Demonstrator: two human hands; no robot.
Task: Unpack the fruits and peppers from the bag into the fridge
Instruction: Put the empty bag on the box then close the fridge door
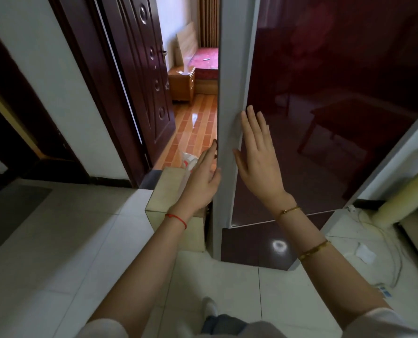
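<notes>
1. Two hands up in front of us, both at the fridge (325, 106): tall, dark red glossy door, grey side edge facing us.
2. Floor (69, 240) under us is pale square tile; a white-socked foot (209, 306) shows at the bottom.
3. Left of the fridge, an open doorway with a dark brown panelled door (144, 76) leads to a room with orange striped flooring, a wooden nightstand (181, 85) and a bed with a red cover (206, 59).
4. Beige box-like stand (169, 191) sits just beside the fridge's left side; a white plastic bag (189, 162) with red print rests on top of it, partly hidden by our left wrist. We cannot tell what is inside.
5. Fridge door looks shut or nearly so; we see no interior.
6. Left hand (203, 174) reaches to the grey left edge of the fridge, fingers extended, fingertips (214, 145) at the edge; whether they hook behind it we cannot tell. Red string bracelet (176, 219) on that wrist.
7. Right hand (258, 152) lies flat, fingers spread, palm against the red door front near its left edge, gripping nothing. Gold bracelets (288, 211) on that forearm.
8. Hands are apart, the grey edge between them.
9. White cable (386, 242) and a white scrap on the floor at right.
</notes>
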